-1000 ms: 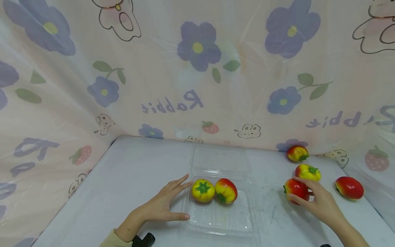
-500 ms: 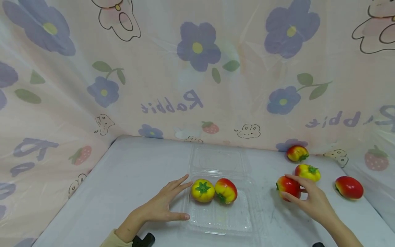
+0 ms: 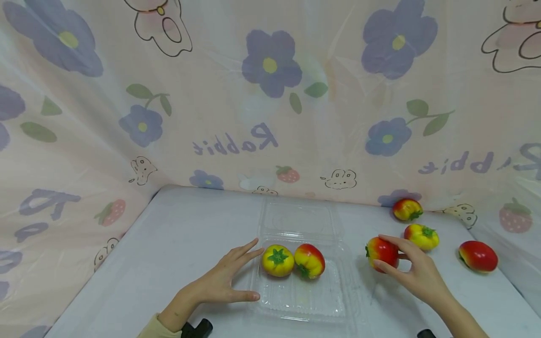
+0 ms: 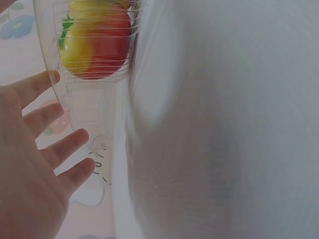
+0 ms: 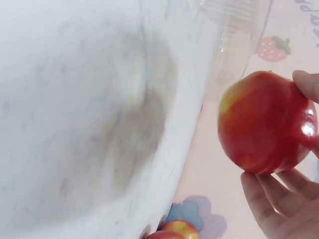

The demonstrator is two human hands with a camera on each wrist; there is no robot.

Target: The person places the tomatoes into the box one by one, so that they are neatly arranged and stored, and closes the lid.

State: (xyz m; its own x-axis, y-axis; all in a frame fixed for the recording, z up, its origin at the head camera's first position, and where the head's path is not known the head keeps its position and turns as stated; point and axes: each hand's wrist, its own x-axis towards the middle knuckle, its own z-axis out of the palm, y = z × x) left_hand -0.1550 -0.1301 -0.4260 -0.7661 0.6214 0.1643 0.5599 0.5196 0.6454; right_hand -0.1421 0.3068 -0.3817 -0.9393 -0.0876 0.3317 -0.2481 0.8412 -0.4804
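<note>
Bell pepper (image 3: 383,253) (mostly red) is gripped by the right hand (image 3: 419,276); the left hand (image 3: 220,281), outspread, is beside the clamshell (image 3: 302,299).

The surface is formed by a flat white tabletop (image 3: 181,230). Near its centre, a clear plastic container (image 3: 304,303) is set, its lid (image 3: 298,218) laid open toward the far side; the right rim cannot be clearly distinguished. At right, a red-and-yellow fruit (image 3: 407,209) is placed by the far edge, a yellower fruit (image 3: 421,236) nearer, and a redder fruit (image 3: 478,257) farther right.
</note>
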